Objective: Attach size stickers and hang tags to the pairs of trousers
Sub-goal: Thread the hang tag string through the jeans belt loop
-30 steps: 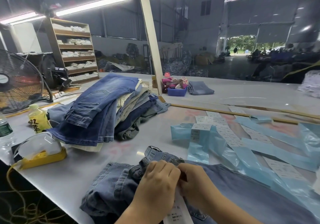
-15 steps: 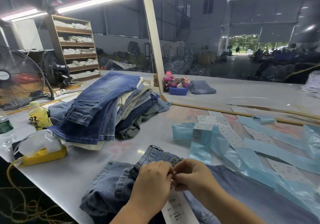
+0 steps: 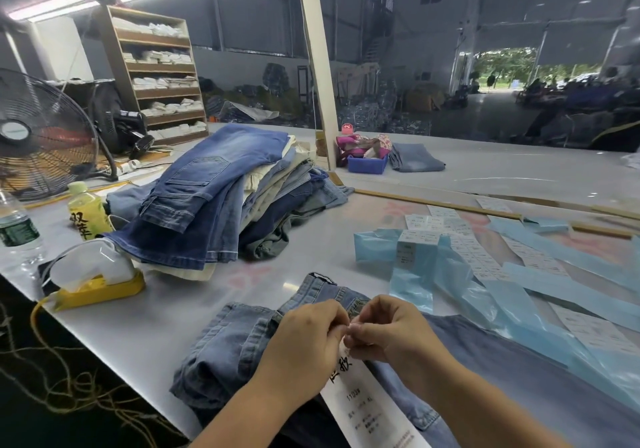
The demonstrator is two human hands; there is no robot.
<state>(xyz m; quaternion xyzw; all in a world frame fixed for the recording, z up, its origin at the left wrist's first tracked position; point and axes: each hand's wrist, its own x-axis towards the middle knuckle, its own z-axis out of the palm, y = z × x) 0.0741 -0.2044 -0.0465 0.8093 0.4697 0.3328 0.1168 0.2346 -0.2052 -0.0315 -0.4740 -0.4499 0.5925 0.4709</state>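
Head view shows my left hand (image 3: 308, 336) and right hand (image 3: 384, 330), each grip pinching the hang tag (image 3: 367, 402) top over the jeans (image 3: 242, 343) waistband.

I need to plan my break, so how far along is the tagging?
Done: cannot tell whether the stacked trousers are tagged. In hand: left hand and right hand pinch a hang tag at the jeans waistband. Left: its size sticker; sticker strips wait.

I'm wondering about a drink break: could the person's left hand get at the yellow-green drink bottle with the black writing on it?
Probably, but not right now. The left hand is busy pinching at the top of the white paper hang tag. Once freed, bare table leads toward the yellow-green drink bottle, past the yellow-based tool.
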